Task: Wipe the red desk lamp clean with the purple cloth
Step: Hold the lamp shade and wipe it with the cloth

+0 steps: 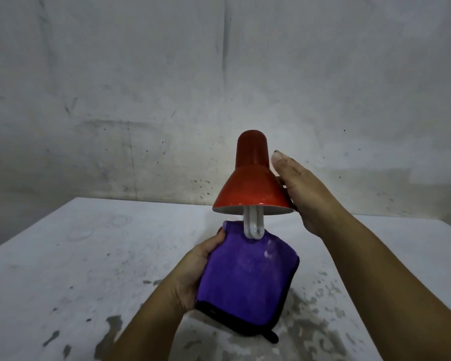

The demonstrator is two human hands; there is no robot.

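Note:
The red desk lamp (251, 178) stands mid-frame, its cone shade facing me with a white bulb (254, 226) hanging below the rim. My right hand (300, 194) lies along the shade's right side; its fingers reach behind the shade, out of sight. Below the bulb, my left hand (193, 272) grips the folded purple cloth (242, 280) by its left edge. The cloth has a black border and covers the lamp's base and stem. A little red shows at the cloth's upper left corner.
The lamp sits on a worn white table (76, 256) with grey stains and chipped paint. A stained grey wall (141, 100) rises close behind the table's far edge.

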